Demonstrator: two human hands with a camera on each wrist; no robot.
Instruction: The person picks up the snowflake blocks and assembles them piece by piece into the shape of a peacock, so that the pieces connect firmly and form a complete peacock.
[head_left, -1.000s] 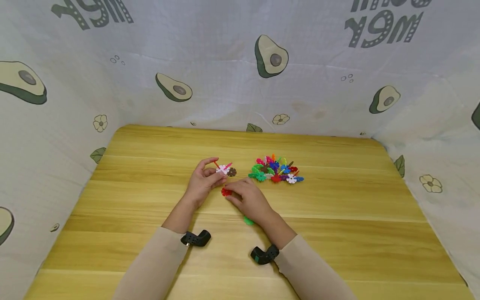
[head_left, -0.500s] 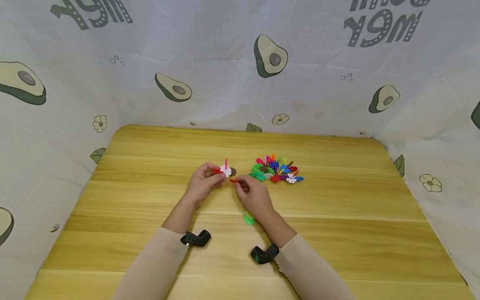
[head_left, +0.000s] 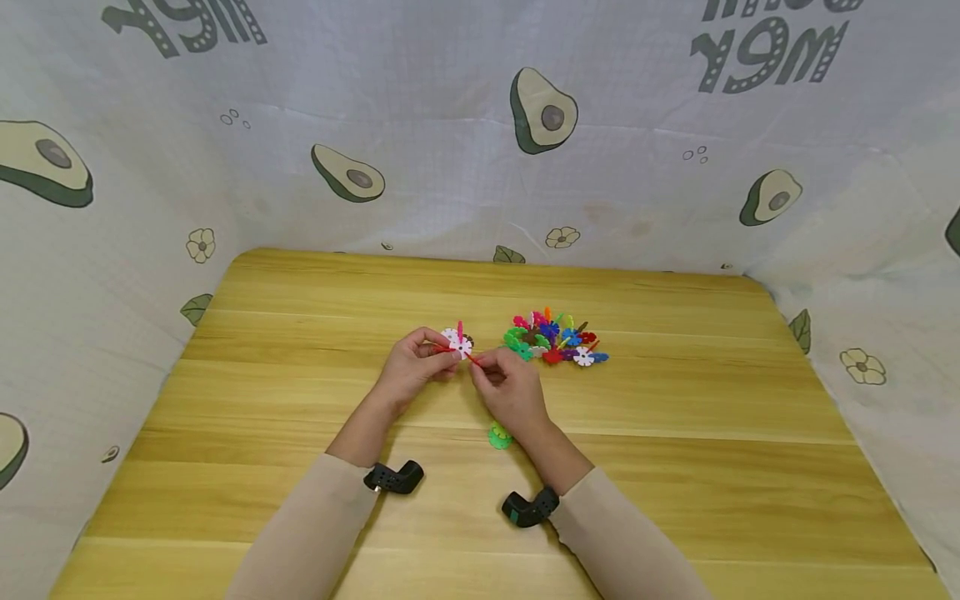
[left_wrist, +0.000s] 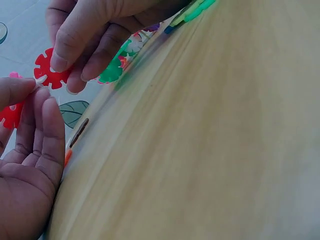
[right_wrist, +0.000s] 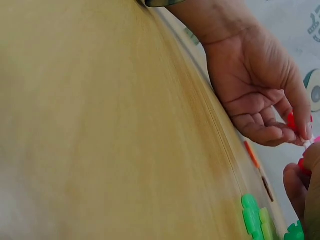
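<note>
In the head view my left hand (head_left: 408, 367) pinches a white notched flower disc (head_left: 456, 337). A pink disc (head_left: 460, 327) stands up from its top, and a red disc (left_wrist: 11, 118) sits on its left side. My right hand (head_left: 513, 390) pinches another red disc (left_wrist: 46, 69) between thumb and fingers. That disc's edge meets the white disc; whether it is slotted in, I cannot tell. Behind the white disc, a brown disc (left_wrist: 79, 132) lies on the table beside an orange one (left_wrist: 68, 157); both show edge-on in the left wrist view.
A pile of colourful flower discs (head_left: 551, 337) lies right of the hands. Near my right wrist rest a green disc (head_left: 499, 441) and a yellow-green one (right_wrist: 266, 222). The wooden table (head_left: 675, 433) is backed by a white cloth (head_left: 450, 108) printed with avocados.
My right hand has turned its red disc edge-on and raised it to the white disc. My left hand has turned the white disc assembly and shifted slightly right.
</note>
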